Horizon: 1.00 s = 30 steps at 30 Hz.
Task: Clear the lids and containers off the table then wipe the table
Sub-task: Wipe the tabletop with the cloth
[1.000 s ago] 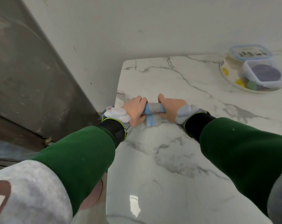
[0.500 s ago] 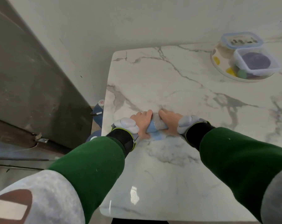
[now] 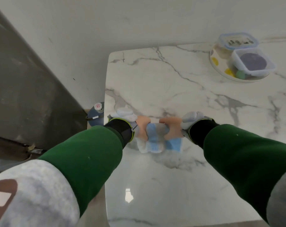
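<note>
Both hands, left and right, have dragged the gripped cloth nearer along the table. Far right of the cloth, containers sit on a plate.

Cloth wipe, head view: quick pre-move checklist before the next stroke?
1. Left hand gripping the cloth: ok.
2. Right hand gripping the cloth: ok.
3. Cloth touching the marble table: ok.
4. Table cleared: not ok. A plate at the far right bears a lidded container and an open container.
5. Left table edge close to the left hand: ok, cloth lies fully on top.
6. Dirt remaining on the surface: cannot tell.
</note>
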Tool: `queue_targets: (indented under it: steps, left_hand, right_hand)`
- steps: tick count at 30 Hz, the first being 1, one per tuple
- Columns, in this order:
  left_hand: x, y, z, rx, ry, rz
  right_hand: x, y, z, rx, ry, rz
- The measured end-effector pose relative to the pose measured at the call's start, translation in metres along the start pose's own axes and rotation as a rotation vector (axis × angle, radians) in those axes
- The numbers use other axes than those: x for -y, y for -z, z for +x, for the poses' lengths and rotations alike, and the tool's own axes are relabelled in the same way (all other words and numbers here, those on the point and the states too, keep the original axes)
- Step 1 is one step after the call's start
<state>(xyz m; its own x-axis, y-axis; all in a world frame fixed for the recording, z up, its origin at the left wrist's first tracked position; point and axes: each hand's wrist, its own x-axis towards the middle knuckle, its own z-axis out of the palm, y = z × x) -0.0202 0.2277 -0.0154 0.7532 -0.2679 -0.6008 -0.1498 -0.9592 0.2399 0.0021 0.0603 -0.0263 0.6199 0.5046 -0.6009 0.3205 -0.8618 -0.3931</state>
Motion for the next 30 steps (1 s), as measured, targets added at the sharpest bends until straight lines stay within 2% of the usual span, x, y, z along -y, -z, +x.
queue_targets:
  steps: [2, 4, 6, 7, 10, 13, 17, 19, 22, 25, 30]
  left_hand:
    - [0.012, 0.000, -0.001, 0.107, 0.039, 0.009]
    - [0.026, -0.004, -0.004, 0.240, 0.109, -0.114]
    - [0.040, -0.009, -0.007, 0.325, 0.188, -0.220]
    - [0.047, -0.011, -0.008, 0.322, 0.212, -0.201]
    - [0.063, -0.014, -0.011, 0.163, 0.211, -0.050]
    - [0.066, -0.011, -0.011, 0.009, 0.118, 0.030]
    - [0.052, -0.010, -0.010, -0.214, -0.049, -0.050]
    - [0.048, -0.020, -0.009, -0.211, -0.109, -0.067]
    - [0.051, -0.049, -0.008, -0.129, -0.103, 0.082]
    - [0.059, -0.066, -0.003, -0.193, -0.098, 0.122]
    - [0.054, -0.052, 0.001, -0.162, -0.054, 0.128]
  right_hand:
    - [0.003, -0.002, 0.003, 0.097, -0.036, 0.047]
    - [0.006, -0.006, 0.006, 0.192, -0.108, 0.155]
    - [0.010, -0.012, 0.010, 0.204, -0.186, 0.197]
    - [0.012, -0.015, 0.014, 0.164, -0.198, 0.122]
    - [0.012, -0.023, 0.024, 0.026, -0.217, -0.142]
    - [0.011, -0.024, 0.031, -0.058, -0.209, -0.139]
    - [0.015, -0.023, 0.040, -0.205, -0.229, -0.199]
    - [0.019, -0.024, 0.041, -0.191, -0.245, -0.213]
    - [0.020, -0.026, 0.041, -0.160, -0.260, -0.218]
    - [0.019, -0.028, 0.040, -0.186, -0.262, -0.245]
    - [0.018, -0.028, 0.038, -0.189, -0.252, -0.183]
